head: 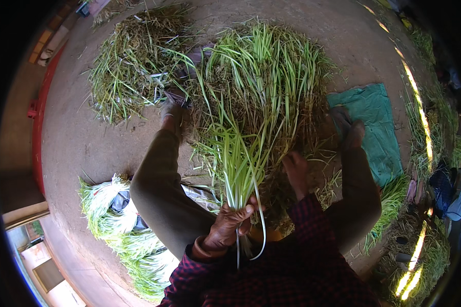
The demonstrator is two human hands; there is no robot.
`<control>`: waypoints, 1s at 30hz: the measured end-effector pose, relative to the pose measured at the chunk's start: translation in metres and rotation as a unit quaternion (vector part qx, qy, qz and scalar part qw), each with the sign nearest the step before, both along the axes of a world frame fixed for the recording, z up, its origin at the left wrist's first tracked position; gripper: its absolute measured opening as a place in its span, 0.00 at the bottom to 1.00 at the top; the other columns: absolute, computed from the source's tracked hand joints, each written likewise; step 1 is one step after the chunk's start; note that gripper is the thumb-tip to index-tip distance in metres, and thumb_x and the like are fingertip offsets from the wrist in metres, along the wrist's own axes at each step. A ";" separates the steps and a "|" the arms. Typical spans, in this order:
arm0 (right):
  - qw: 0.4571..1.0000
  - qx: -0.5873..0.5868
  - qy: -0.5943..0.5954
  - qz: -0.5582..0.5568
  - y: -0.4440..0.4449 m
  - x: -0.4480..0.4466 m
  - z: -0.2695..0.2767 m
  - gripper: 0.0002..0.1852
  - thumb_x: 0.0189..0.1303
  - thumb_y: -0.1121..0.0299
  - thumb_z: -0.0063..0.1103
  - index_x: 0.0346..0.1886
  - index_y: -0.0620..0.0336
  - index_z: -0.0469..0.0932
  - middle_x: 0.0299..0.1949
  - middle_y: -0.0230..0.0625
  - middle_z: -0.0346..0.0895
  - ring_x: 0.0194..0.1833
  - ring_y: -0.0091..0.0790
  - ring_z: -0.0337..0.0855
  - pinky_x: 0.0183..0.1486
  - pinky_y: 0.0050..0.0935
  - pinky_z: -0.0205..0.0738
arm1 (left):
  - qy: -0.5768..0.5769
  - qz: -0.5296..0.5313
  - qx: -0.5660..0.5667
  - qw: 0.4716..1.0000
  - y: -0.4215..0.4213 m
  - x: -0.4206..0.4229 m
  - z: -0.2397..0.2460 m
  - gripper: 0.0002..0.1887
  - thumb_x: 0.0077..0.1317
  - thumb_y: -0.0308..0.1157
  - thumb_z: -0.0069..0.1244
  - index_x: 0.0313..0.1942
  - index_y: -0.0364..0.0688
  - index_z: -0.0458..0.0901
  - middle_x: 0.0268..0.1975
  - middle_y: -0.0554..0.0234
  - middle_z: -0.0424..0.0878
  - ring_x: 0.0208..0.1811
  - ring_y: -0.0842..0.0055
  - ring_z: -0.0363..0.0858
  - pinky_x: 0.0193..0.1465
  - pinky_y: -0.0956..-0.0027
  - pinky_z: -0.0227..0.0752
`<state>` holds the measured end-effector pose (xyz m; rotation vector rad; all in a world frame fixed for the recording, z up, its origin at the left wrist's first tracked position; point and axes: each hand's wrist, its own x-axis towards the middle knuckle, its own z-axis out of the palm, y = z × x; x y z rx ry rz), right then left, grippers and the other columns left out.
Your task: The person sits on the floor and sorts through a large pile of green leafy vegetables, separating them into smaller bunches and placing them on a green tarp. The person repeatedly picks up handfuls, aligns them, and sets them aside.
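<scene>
My left hand (pixel 228 226) is closed around a bunch of spring onions (pixel 236 184). Their pale stems lie in my fist and the green leaves fan out away from me. Two white stems hang loose below my fingers. My right hand (pixel 296 174) is at the near right edge of a large pile of unsorted spring onions (pixel 269 76), fingers bent towards the brown roots and dry leaves. Whether those fingers grip a stalk is hidden. The pile lies on the floor between my spread legs.
A heap of withered leaves and stalks (pixel 134 73) lies beyond my left foot. Cleaned bundles (pixel 134 238) line the floor by my left knee. Under my right foot is a green sheet (pixel 376 126). More plant heaps (pixel 426 245) lie at the far right.
</scene>
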<state>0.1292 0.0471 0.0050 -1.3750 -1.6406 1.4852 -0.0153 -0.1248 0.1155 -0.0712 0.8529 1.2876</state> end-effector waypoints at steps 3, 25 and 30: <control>0.999 -0.031 0.012 -0.007 -0.003 0.001 0.003 0.09 0.59 0.69 0.52 0.26 0.63 0.73 0.13 0.29 0.64 0.15 0.20 0.63 0.21 0.24 0.59 | -0.044 -0.018 0.043 0.998 0.006 -0.001 0.002 0.13 0.59 0.32 0.52 0.44 0.41 0.72 0.41 0.49 0.79 0.12 0.86 0.68 0.14 0.84 0.63; 0.972 -0.109 0.204 -0.029 -0.003 0.011 0.086 0.03 0.56 0.76 0.54 0.33 0.63 0.74 0.18 0.24 0.68 0.14 0.13 0.60 0.16 0.16 0.52 | 0.146 0.171 0.072 0.972 0.006 -0.039 0.031 0.16 0.55 0.33 0.55 0.41 0.38 0.70 0.23 0.64 0.72 0.25 0.78 0.71 0.26 0.75 0.69; 0.942 -0.011 0.333 -0.025 0.000 0.016 0.138 0.04 0.58 0.74 0.54 0.32 0.65 0.73 0.19 0.26 0.68 0.12 0.12 0.58 0.14 0.14 0.50 | 0.161 0.200 0.086 0.963 0.010 -0.057 0.034 0.13 0.58 0.29 0.49 0.43 0.38 0.69 0.25 0.62 0.74 0.21 0.77 0.74 0.20 0.76 0.73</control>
